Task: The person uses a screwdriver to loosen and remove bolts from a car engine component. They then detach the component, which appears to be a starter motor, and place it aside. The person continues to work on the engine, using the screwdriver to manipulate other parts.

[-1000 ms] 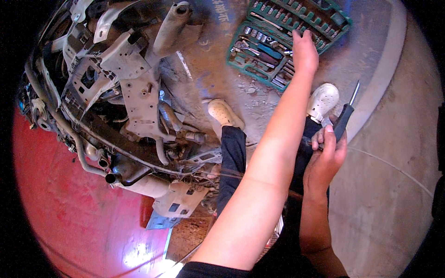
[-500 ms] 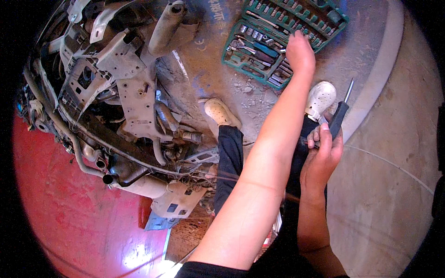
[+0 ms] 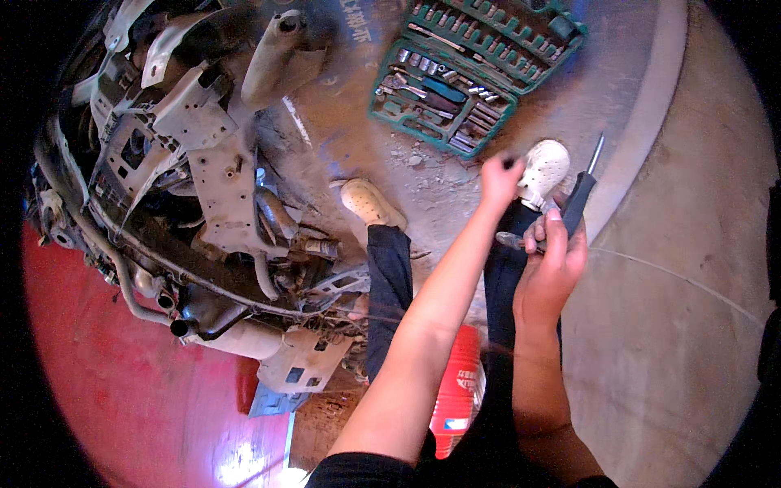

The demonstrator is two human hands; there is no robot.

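The right hand (image 3: 553, 260) is closed tight around a black-handled screwdriver (image 3: 579, 195). The left hand (image 3: 498, 180) is curled shut near a green tool case (image 3: 455, 65) on the floor; I cannot tell if it holds anything.

Floor: we see a dusty, stained concrete floor (image 3: 683, 268) with a curved raised edge.
Tool case: an open green socket set case (image 3: 472, 73) lies flat on it.
Wreck: a stripped car underbody (image 3: 203, 179) rests at left.
Debris: small rubble (image 3: 415, 159) lies just beside the case.
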